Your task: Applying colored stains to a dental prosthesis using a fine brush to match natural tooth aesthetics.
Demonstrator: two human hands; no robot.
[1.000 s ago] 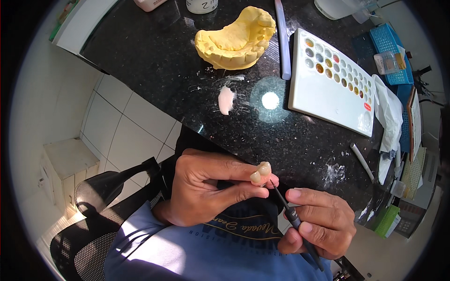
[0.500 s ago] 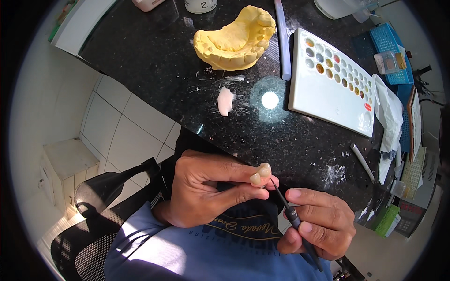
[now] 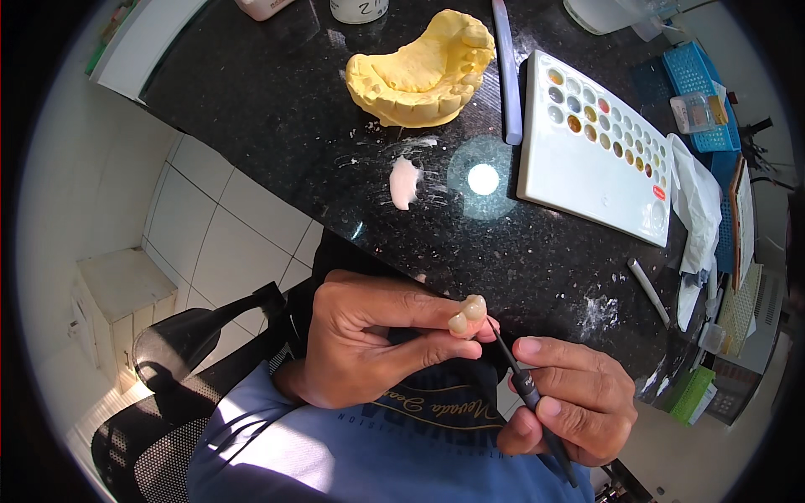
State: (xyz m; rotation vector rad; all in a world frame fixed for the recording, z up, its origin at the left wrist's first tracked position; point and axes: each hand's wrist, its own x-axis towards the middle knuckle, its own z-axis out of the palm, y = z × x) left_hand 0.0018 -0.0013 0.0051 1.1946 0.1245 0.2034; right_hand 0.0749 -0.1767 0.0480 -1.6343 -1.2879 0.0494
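Observation:
My left hand (image 3: pixel 381 331) pinches a small dental bridge (image 3: pixel 468 317) between thumb and fingers. It has shiny tooth-coloured crowns and a pinkish part beneath. In my right hand (image 3: pixel 579 398) is a slim dark brush (image 3: pixel 526 387), held like a pen. Its thin tip reaches the side of the bridge by my left fingertips; whether it touches cannot be made out. Beyond my hands, on the black speckled worktop (image 3: pixel 277 109), lies a pale pink smear of paste (image 3: pixel 404 183). A yellow dental cast (image 3: pixel 423 71) rests farther back.
Right of the cast are a bluish stick (image 3: pixel 507 75) and a white palette (image 3: pixel 579 180) with coloured wells. A white tissue (image 3: pixel 696 210), a short grey stick (image 3: pixel 648 289) and a blue basket (image 3: pixel 700 75) line the right side. A chair armrest (image 3: pixel 210 327) stands at left.
Almost nothing differs. Both hands keep their grips, and the brush and bridge have shifted only very slightly.

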